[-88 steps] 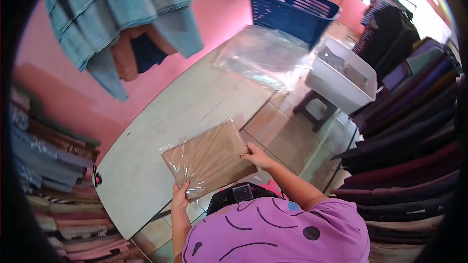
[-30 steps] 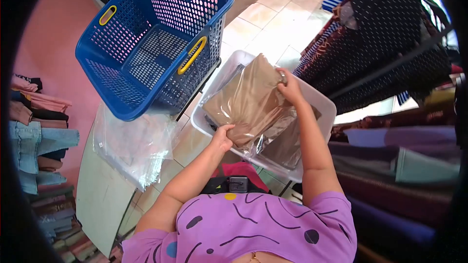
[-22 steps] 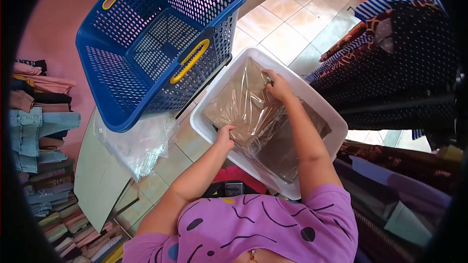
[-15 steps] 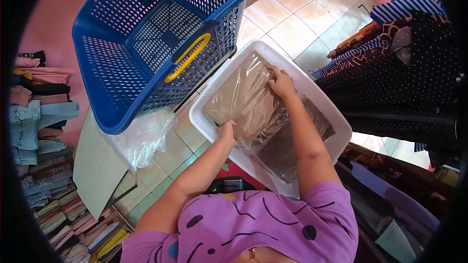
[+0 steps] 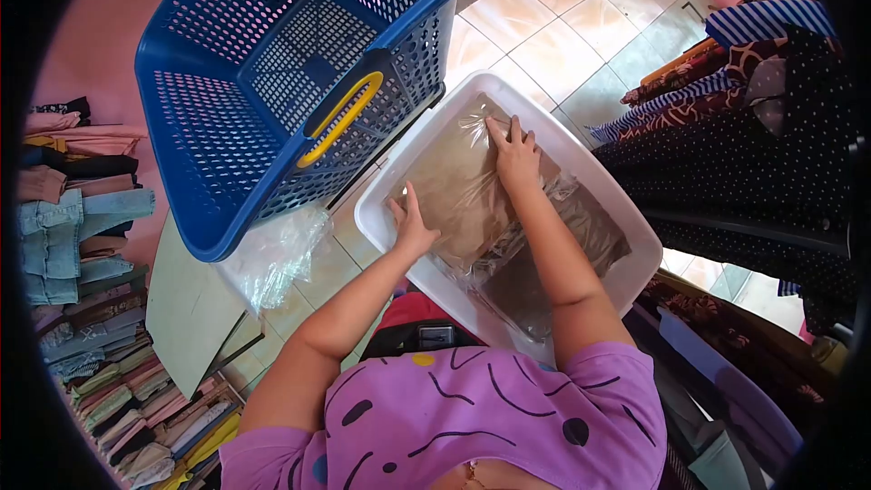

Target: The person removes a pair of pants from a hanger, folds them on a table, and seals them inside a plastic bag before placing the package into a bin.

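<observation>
A white plastic tub (image 5: 642,259) stands in the middle of the view. Inside it lies a tan garment in clear plastic (image 5: 454,181), beside a darker brown wrapped garment (image 5: 531,286). My right hand (image 5: 517,156) rests on the upper right part of the tan package, with its fingers spread. At the package's lower left edge, my left hand (image 5: 414,225) has its thumb and fingers apart, close to the tub's wall. Neither hand is closed round anything.
A blue perforated basket (image 5: 210,209) with yellow handles stands at the upper left. Clear plastic bags (image 5: 277,259) lie below it. Folded clothes (image 5: 118,399) are stacked at left; hanging clothes (image 5: 726,154) are at right.
My left hand has opened and moved slightly up and left along the package. The fingers of my right hand have spread flatter on the plastic. The tan package looks smoother and flatter.
</observation>
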Demonstrator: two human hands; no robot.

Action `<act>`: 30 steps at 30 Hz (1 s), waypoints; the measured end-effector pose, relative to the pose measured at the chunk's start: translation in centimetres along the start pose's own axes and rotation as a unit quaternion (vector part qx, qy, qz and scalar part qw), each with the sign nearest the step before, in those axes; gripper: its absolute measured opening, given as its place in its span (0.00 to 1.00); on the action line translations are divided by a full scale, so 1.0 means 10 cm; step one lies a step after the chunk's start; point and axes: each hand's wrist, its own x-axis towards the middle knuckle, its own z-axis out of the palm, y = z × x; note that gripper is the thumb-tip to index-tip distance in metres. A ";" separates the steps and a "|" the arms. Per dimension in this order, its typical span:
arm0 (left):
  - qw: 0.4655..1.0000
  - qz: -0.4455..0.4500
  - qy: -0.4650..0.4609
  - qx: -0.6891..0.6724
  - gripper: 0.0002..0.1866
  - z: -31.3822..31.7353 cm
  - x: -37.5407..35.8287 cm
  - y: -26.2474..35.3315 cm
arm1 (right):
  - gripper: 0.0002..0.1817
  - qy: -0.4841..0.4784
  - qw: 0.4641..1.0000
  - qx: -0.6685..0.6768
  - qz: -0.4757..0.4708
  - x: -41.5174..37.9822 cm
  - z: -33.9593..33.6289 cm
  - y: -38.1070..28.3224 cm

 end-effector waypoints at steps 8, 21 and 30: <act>0.981 -0.176 -0.043 0.071 0.68 0.24 0.34 0.06 | 0.34 -0.056 0.998 0.039 -0.007 0.06 0.13 0.11; 0.982 0.021 -0.008 -0.190 0.43 -0.28 0.11 -0.19 | 0.21 0.078 0.950 0.278 -0.115 -0.63 -0.56 0.05; 0.848 -0.226 -0.096 -0.469 0.40 -0.53 0.29 -0.12 | 0.13 -0.288 0.860 0.422 0.012 -1.91 -0.32 -0.02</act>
